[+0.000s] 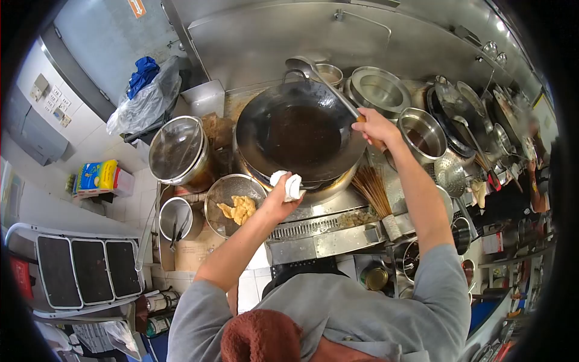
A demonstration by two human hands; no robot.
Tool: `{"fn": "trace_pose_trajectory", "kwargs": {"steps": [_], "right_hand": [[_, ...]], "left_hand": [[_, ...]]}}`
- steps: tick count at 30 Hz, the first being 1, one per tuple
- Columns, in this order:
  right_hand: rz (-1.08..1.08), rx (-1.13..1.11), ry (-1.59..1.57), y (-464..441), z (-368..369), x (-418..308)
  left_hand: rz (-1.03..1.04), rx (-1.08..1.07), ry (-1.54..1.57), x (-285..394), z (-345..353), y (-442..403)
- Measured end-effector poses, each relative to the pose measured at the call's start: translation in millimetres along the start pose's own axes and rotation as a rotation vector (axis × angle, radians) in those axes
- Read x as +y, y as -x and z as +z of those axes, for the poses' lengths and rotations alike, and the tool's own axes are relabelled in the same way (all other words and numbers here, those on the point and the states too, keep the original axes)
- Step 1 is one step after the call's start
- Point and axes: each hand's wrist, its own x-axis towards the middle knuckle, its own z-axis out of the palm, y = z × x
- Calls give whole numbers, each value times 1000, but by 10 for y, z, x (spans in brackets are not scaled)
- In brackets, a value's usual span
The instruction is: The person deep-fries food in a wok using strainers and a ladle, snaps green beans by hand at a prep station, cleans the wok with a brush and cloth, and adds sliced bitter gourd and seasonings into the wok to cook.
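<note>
A large black wok [256, 120] sits on the stove burner, with a thin dark layer of liquid or residue at its bottom. My left hand [281, 199] is closed on a folded white cloth [293, 186] at the wok's near rim, where a handle partly shows. My right hand [380, 128] grips the wooden handle of a long ladle [338, 93] beside the wok's right rim. The ladle's bowl is beyond the far rim, close to the wok's far loop handle [295, 74]. Left of my left forearm, a round strainer [216, 211] holds golden fried food [239, 209].
A bamboo brush [374, 192] stands right of the wok near a metal pot [422, 134] of brown liquid. Behind are metal bowls [379, 89]. A covered pot [176, 148] and a small pot with utensils [175, 218] stand left. More pans and skimmers [450, 174] crowd the right.
</note>
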Motion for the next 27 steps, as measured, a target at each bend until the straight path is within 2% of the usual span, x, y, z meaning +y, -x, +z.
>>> {"fn": "trace_pose_trajectory", "kwargs": {"steps": [3, 10, 12, 16, 19, 21, 23, 27], "right_hand": [[-13, -48, 37, -4, -13, -1], [10, -25, 100, 82, 134, 2], [23, -63, 115, 82, 117, -28], [35, -93, 135, 146, -38, -163], [58, -124, 18, 134, -245, -162], [108, -150, -10, 196, -351, -342], [142, -165, -21, 245, -453, -492], [139, -166, 49, 366, -556, -1005]], "left_hand": [[-22, -88, 74, -7, 3, -55], [-57, -62, 45, 41, 105, -108], [-109, -134, 44, 34, 5, -216], [13, -32, 7, 45, -44, -127], [47, -70, 12, 97, -225, -156], [58, -122, 39, 164, -298, -139], [50, -78, 70, 264, -229, 66], [71, -163, 80, 500, -229, 293]]}}
